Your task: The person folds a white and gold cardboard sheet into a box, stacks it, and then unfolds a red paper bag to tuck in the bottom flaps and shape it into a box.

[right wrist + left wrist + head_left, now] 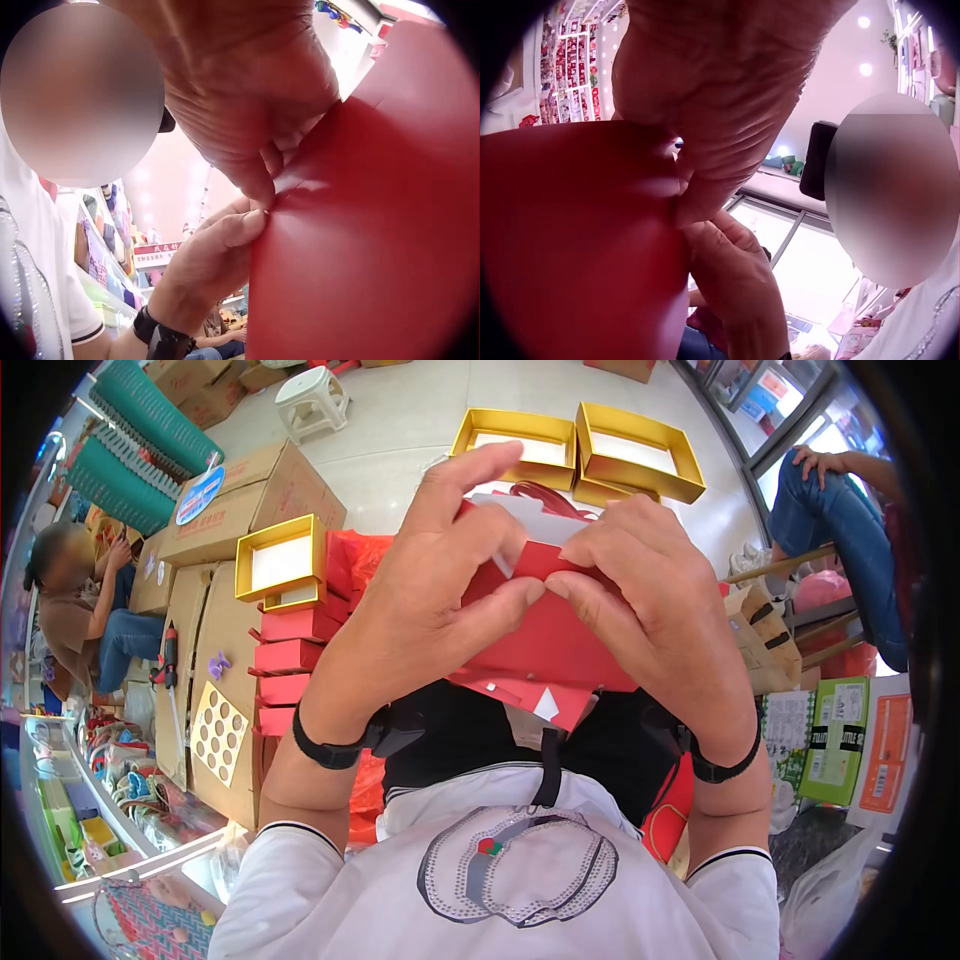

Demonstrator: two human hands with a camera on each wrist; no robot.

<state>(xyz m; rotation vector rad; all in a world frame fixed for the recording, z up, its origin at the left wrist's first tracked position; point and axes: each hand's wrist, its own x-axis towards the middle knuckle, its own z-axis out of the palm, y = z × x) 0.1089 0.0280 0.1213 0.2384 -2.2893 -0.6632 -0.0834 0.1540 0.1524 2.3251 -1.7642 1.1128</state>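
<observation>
A red folded card piece (560,635) with a pale inner side stands in front of the torso. Its lower end shows folded flaps and a small white triangle. My left hand (425,570) pinches its upper edge, thumb on the near face, one finger raised. My right hand (655,585) pinches the same edge close beside it, the two thumb tips nearly meeting. In the left wrist view the smooth red card (577,240) fills the lower left. Creases run out from the pinched spot on the card (375,247) in the right wrist view. A dark red ribbon (548,498) lies just behind the card.
Gold-rimmed trays (640,452) sit ahead on the floor. Another gold tray (280,558) rests on stacked red boxes (287,657) at left, beside cardboard cartons (235,500). A sheet of round stickers (218,732) lies near a glue gun (170,660). People sit at both sides.
</observation>
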